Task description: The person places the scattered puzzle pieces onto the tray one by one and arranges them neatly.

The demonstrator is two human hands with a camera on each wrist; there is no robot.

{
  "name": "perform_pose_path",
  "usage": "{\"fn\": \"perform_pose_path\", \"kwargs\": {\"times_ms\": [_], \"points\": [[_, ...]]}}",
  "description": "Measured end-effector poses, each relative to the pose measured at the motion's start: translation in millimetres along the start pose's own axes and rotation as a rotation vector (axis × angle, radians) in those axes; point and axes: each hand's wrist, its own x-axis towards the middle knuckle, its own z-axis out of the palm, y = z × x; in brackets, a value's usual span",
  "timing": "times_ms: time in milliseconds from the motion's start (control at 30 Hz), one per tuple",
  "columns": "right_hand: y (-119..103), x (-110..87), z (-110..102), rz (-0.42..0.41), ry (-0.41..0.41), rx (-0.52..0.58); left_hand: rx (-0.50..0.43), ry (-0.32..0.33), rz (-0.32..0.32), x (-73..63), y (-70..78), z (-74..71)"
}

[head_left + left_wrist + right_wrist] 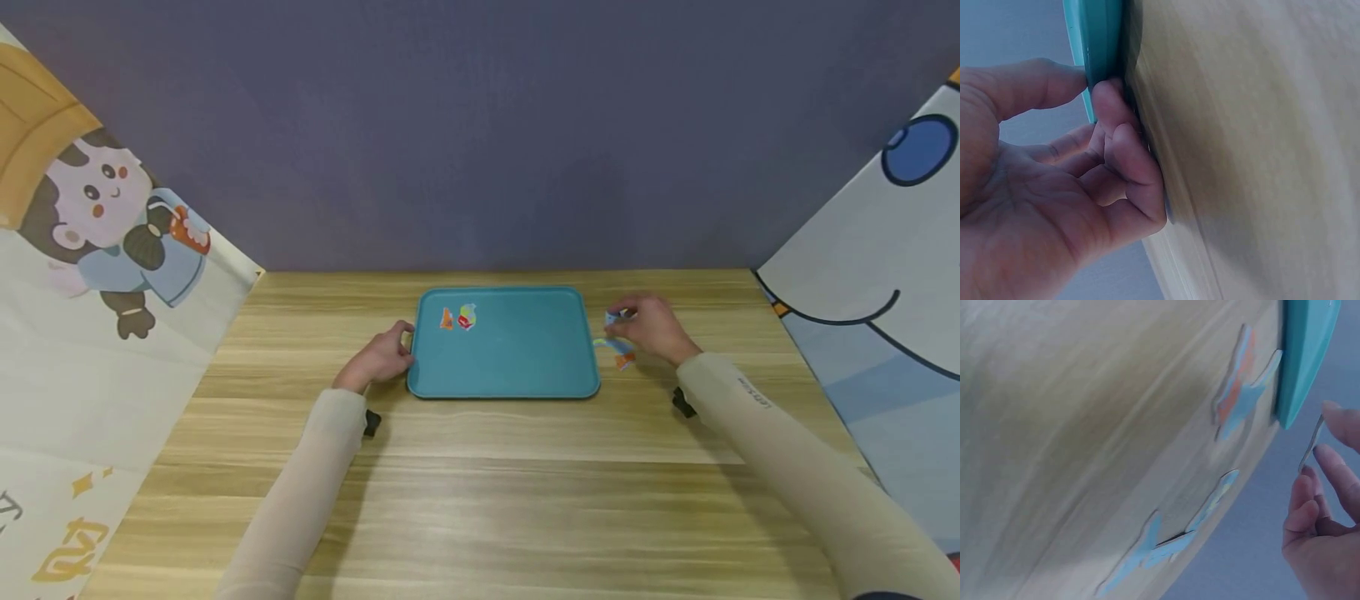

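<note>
A teal tray (517, 350) lies on the wooden table. My left hand (384, 354) grips its left edge, and in the left wrist view the thumb (1047, 84) is on the rim with curled fingers (1132, 156) against the underside. Beyond the tray's right edge, my right hand (647, 323) pinches a thin, flat cardboard puzzle piece (1311, 445) between thumb and fingertips, above the table. Two colourful pieces lie in the tray's upper left: an orange piece (447, 319) and a yellow-and-red piece (467, 317).
An orange-and-blue piece (1244, 394) lies on the table (480, 492) close to the tray's right side. More light-blue pieces (1138, 553) lie farther along in the right wrist view. A dark wall (480, 142) stands behind the table, with printed panels at both sides.
</note>
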Motion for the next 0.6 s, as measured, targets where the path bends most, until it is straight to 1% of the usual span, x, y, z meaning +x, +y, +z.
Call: {"fn": "perform_pose_path", "kwargs": {"times_ms": [100, 267, 433, 600], "points": [[-3.7, 0.7, 0.1, -0.025, 0.011, -0.012, 0.002, 0.002, 0.005, 0.4, 0.3, -0.8], [-12.8, 3.2, 1.4, -0.044, 0.007, -0.017, 0.002, 0.004, 0.008, -0.7, 2.2, -1.5], [-24.9, 5.2, 3.3, -0.066, 0.008, -0.001, 0.006, 0.007, 0.002, -1.5, 3.3, -0.8], [-38.1, 7.5, 6.1, -0.056, -0.017, 0.016, 0.01, 0.006, 0.005, -1.2, 2.4, -1.0]]}}
